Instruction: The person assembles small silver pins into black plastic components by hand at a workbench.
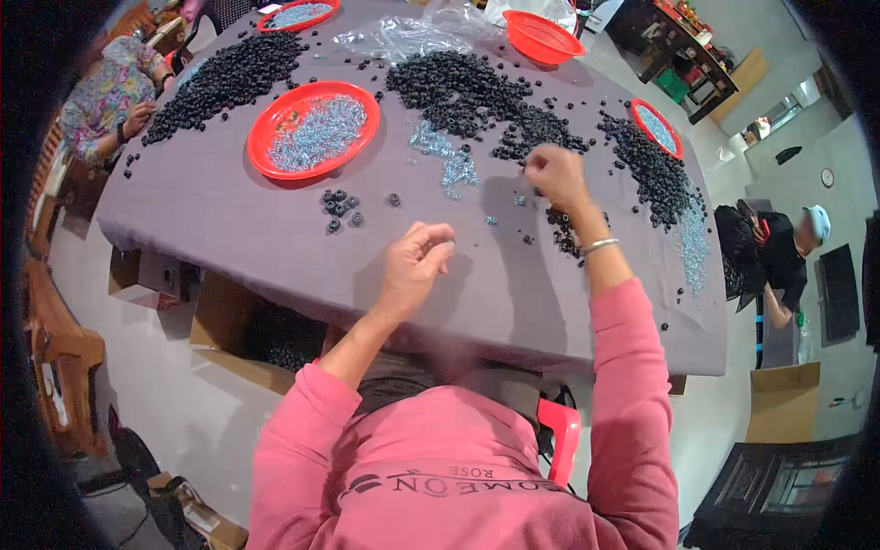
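Note:
My left hand [417,261] is over the near part of the grey-covered table [302,238], its fingers curled toward the thumb. Something small and dark may show at its fingertips, too small to name. My right hand [557,179], a bracelet at its wrist, is farther out with thumb and fingers pinched; whatever they hold is hidden. It is beside a heap of small black round parts [541,133]. Loose shiny bluish clear pieces [458,170] lie left of it. A small group of black parts [341,209] sits left of my left hand, and more black parts [562,229] lie under my right wrist.
A red plate [259,147] of bluish pieces stands at left, near a big black heap [234,78]. Clear plastic bags [417,37] and a red basket [543,41] are at the back. One person [115,96] works at far left; another [779,243] is at right.

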Demonstrator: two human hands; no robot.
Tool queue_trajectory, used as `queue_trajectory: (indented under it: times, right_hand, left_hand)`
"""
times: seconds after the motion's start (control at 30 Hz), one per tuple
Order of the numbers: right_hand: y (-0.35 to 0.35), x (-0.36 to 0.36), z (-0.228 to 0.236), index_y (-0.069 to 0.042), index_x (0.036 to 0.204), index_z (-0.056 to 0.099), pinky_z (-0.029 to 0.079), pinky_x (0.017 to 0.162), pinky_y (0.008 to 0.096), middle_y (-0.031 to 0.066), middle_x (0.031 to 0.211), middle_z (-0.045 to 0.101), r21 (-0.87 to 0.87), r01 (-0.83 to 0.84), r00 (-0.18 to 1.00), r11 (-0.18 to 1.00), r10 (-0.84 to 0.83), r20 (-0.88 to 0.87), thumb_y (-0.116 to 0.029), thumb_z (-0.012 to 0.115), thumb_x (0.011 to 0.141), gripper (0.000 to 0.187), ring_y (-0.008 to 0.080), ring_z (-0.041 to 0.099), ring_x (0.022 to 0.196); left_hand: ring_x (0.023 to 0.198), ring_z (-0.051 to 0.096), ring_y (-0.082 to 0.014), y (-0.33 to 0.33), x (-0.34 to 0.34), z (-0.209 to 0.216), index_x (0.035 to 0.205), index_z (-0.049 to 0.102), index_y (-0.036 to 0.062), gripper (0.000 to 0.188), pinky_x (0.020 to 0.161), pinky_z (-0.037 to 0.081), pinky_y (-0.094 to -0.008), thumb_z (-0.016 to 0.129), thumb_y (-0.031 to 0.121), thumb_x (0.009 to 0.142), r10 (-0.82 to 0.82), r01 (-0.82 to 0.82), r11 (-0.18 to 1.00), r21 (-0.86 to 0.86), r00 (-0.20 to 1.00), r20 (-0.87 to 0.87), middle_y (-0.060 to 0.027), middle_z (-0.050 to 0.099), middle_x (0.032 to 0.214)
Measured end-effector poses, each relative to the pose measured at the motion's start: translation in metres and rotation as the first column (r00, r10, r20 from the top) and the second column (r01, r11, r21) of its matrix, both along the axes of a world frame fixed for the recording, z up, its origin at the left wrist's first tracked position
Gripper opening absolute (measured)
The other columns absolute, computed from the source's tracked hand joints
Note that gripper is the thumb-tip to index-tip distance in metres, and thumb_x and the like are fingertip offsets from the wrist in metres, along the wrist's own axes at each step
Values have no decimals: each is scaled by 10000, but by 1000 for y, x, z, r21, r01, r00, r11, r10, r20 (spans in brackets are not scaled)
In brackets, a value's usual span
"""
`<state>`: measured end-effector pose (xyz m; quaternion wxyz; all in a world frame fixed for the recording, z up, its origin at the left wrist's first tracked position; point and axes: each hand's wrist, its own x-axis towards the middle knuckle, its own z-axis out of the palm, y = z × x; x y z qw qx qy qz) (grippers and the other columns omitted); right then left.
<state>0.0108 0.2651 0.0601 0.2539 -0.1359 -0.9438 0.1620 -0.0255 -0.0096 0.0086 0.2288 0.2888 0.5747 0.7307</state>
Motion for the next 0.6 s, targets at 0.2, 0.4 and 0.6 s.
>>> queue_trajectory:
  times: [0.2,0.4,0.6]
  right_hand:
    - [-53,4,134,-32,802,649,444,599,198,-14,643,587,111,8,815,994,58,-577,-52,609,750,69,33,515,612]
    - [-76,10,134,-48,833,651,465,641,229,36,771,653,279,194,741,941,46,-670,-33,649,715,119,93,573,645]
    - [-34,29,36,-39,882,665,428,537,246,75,653,606,-242,12,976,970,-64,-207,-168,631,751,187,101,540,563]
  left_hand:
    - [625,517,-58,-4,-2,-4,956,606,-9,128,571,413,-191,573,34,840,36,-34,998,-44,998,44,-3,506,824]
    - [667,530,-78,-8,-2,-7,952,604,-8,123,594,428,-207,556,29,846,8,-8,1000,-8,1000,-4,-16,515,860]
    - [636,529,-71,-6,-2,-4,962,607,-11,129,577,424,-203,559,18,846,27,-25,993,-113,1000,15,-12,537,818]
